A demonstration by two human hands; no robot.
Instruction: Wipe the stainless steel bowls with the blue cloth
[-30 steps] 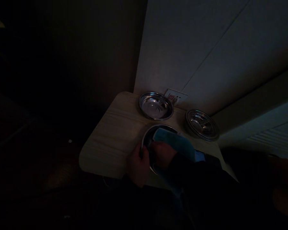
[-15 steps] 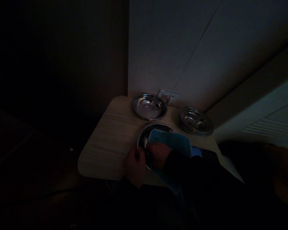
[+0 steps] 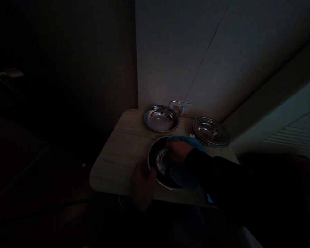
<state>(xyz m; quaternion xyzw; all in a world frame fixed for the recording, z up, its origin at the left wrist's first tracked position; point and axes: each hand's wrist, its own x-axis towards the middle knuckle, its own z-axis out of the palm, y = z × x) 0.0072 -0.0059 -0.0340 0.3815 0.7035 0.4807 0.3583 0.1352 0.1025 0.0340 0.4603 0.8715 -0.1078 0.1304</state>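
A shiny metal bowl (image 3: 161,162) sits near the front edge of the small table. My left hand (image 3: 143,186) grips its near left rim, thumb over the edge and fingers partly hidden in shadow. Inside the bowl, my right hand (image 3: 179,151) is closed on a blue cloth (image 3: 192,141), pressed toward the bowl's far right side. Part of the cloth hangs below the right wrist, and the dark sleeve hides the bowl's right rim.
Another metal bowl (image 3: 161,119) stands at the back of the light wooden table (image 3: 116,148). A stack of metal bowls (image 3: 210,132) is at the back right. Behind them, a wall socket (image 3: 181,107) is set in the pale wall. The room is very dark.
My right hand has moved up and to the right with the cloth, baring more of the bowl's inside. My left hand stays at the rim. The view has shifted slightly.
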